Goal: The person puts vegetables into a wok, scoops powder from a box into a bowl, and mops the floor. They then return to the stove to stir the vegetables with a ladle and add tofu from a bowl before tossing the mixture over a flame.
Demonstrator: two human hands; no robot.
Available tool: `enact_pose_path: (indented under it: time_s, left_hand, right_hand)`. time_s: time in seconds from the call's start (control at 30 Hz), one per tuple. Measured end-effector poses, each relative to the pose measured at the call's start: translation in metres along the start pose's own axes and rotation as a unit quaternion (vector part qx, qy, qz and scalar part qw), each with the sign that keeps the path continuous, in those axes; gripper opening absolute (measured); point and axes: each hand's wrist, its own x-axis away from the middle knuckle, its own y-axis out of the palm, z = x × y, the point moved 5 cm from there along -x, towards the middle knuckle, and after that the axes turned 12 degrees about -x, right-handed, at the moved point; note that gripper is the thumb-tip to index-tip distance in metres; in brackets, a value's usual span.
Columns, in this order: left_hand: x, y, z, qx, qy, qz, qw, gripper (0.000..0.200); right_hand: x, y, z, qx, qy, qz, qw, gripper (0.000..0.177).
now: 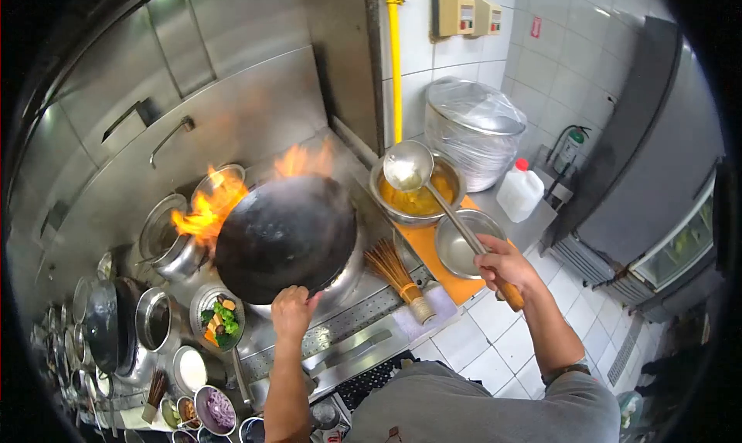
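My left hand is closed at the near edge of a black wok, gripping it by the rim or a handle that the fingers cover. The wok is tilted over the burner, with flames rising behind and beside it. In my right hand is a long metal ladle with a wooden grip end. Its round bowl hangs over a steel bowl of yellow-orange contents. Below that, nearer my right hand, sits another steel bowl on an orange board.
A bamboo brush lies right of the wok. Left of it, a strainer holds vegetables, among pots and a bowl of chopped purple onion. A plastic-wrapped container and white jug stand at the back right.
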Motion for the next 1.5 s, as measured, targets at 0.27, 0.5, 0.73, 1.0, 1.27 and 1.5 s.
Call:
enact_pose_path:
  time_s: [0.27,0.5,0.73,1.0,1.27,1.5]
  left_hand:
    - [0.006,-0.013,0.005,-0.015,-0.089,-0.039,0.995,0.023]
    - [0.018,-0.061,0.018,-0.007,-0.157,0.042,0.987,0.042]
    - [0.015,-0.013,0.017,-0.006,-0.235,-0.052,0.970,0.019]
    - [0.035,-0.041,0.054,0.020,-0.287,-0.005,0.958,0.061]
    - [0.224,-0.078,0.130,0.068,-0.454,-0.004,0.888,0.053]
    - [0.375,-0.136,0.200,0.010,-0.658,0.021,0.752,0.044]
  right_hand:
    - [-0.042,0.070,0.011,0.087,0.033,-0.152,0.984,0.055]
    - [-0.109,0.131,0.023,0.116,0.053,-0.235,0.964,0.063]
    - [-0.227,0.169,0.002,0.105,-0.034,-0.174,0.979,0.056]
    - [-0.101,0.150,-0.015,0.067,0.065,-0.342,0.935,0.055]
    - [0.073,0.221,0.087,0.191,0.357,-0.535,0.742,0.058]
    - [0.159,0.234,0.195,0.442,0.047,-0.736,0.510,0.062]
